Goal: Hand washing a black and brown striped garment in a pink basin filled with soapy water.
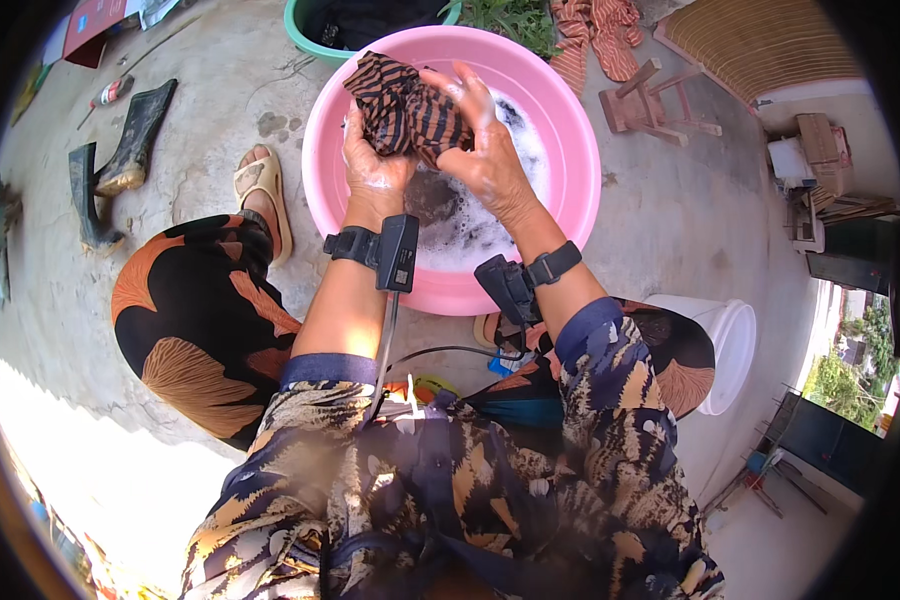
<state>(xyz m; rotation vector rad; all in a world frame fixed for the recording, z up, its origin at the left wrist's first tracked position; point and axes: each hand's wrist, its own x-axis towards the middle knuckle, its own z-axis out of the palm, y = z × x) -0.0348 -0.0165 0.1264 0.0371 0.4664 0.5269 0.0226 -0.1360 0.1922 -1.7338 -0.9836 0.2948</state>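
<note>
A bunched cloth with black and brown stripes (405,112) is held over a pink plastic basin (574,150). My left hand (375,157) cups the cloth from its left side and from below. On the other side, my right hand (484,135) grips it between the thumb and the fingers, with some fingers raised and coated in suds. White foam (461,251) floats on dark, soapy water (431,196) in the basin. Both wrists carry strapped black devices. Whatever lies beneath the foam is hidden.
Behind the basin stands a green tub (307,41) with dark cloth. Orange striped cloth (607,37) and a wooden stool (645,105) lie at back right. A white bucket (731,356) is near my right knee. Rubber boots (136,139) and a bottle (112,91) are on the left.
</note>
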